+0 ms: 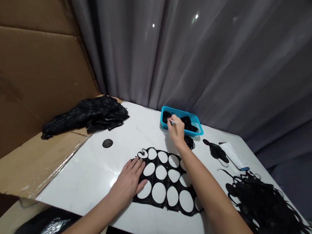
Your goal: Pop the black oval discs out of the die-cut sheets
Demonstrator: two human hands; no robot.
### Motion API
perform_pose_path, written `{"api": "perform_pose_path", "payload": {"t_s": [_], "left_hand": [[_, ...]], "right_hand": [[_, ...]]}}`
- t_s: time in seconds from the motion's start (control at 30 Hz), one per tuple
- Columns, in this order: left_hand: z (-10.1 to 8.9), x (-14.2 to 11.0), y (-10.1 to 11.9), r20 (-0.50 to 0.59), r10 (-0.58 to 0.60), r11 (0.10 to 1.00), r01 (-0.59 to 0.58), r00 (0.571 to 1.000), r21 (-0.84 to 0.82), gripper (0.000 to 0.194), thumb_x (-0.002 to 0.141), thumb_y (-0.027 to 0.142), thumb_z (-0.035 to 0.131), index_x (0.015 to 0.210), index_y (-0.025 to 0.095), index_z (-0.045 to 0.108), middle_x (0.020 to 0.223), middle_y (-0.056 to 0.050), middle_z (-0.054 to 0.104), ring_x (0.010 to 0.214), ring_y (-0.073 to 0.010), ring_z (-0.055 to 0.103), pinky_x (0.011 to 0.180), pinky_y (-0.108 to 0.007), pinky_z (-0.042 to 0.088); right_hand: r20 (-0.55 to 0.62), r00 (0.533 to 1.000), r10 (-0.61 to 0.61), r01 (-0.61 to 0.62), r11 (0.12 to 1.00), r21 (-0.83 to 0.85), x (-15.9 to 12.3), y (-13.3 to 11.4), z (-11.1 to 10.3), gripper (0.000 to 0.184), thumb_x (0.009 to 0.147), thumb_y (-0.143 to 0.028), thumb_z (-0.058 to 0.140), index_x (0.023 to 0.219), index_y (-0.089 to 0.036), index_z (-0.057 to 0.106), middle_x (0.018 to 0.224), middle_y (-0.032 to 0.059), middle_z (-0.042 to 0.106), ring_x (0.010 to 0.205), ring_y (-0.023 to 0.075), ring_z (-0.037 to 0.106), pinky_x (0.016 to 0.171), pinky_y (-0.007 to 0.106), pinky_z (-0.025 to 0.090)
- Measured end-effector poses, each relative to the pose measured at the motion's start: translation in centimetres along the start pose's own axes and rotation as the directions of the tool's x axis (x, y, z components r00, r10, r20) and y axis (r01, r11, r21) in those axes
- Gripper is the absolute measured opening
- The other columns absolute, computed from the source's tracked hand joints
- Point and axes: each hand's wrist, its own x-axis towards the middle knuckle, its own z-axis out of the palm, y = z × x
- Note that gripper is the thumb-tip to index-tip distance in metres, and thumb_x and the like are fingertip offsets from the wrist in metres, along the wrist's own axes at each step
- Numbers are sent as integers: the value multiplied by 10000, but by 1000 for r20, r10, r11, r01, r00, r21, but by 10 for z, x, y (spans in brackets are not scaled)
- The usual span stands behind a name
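A black sheet punched with several oval holes lies flat on the white table. My left hand rests open on its left edge, fingers spread flat. My right hand reaches out over the blue basket, fingers pinched on a thin light-coloured stick-like tool. The basket holds black oval pieces. A black oval piece lies just beside my right wrist on the table.
A single black disc lies on the table at left. A heap of black material sits on cardboard at back left. Black scraps pile up at right, beside a black cut piece and white paper. Grey curtain behind.
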Motion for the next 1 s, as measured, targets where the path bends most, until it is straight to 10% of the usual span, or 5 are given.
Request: {"api": "perform_pose_path", "payload": {"t_s": [0.13, 0.3, 0.5, 0.73, 1.0], "left_hand": [[-22, 16, 2, -13, -75, 984, 71, 997, -165, 377, 924, 431, 605, 1203, 184, 661, 1249, -142, 657, 1195, -350, 585, 1032, -545, 436], [-55, 58, 4, -15, -137, 873, 114, 990, -474, 461, 952, 412, 586, 1362, 230, 481, 1374, -127, 537, 1291, -309, 510, 1068, -507, 416], [-74, 91, 3, 222, 86, 616, 123, 971, -778, 634, 921, 393, 651, 1475, 275, 365, 1473, -145, 506, 1312, -301, 538, 985, -458, 506], [-77, 93, 5, 289, 212, 484, 157, 933, -861, 602, 899, 365, 683, 1442, 248, 449, 1350, -143, 604, 1196, -285, 611, 937, -452, 523], [-76, 83, 32, 21, 12, 655, 8, 1000, -755, 212, 837, 350, 758, 1006, 230, 717, 1063, -57, 638, 1039, -226, 581, 904, -360, 466]], "right_hand": [[360, 894, 268, -390, 860, 329, -9, -7, -20, 201, 733, -278, 639, 665, -225, 458, 667, -9, 542, 684, 172, 514, 598, 279, 399], [704, 682, 197, -626, 654, 423, -49, -33, -29, 318, 634, -352, 782, 661, -200, 504, 695, 19, 639, 641, 156, 591, 417, 205, 367], [859, 510, 49, -817, 340, 466, -67, -54, -47, 446, 587, -300, 893, 657, -193, 466, 634, -38, 556, 548, 90, 541, 350, 149, 339], [864, 502, -22, -822, 297, 485, -83, -51, -50, 419, 615, -291, 896, 709, -178, 504, 750, -7, 615, 648, 109, 602, 375, 150, 380], [806, 592, 28, -794, 189, 577, -101, -46, -59, 428, 642, -319, 894, 705, -186, 492, 726, -6, 639, 650, 108, 616, 402, 144, 370]]}}
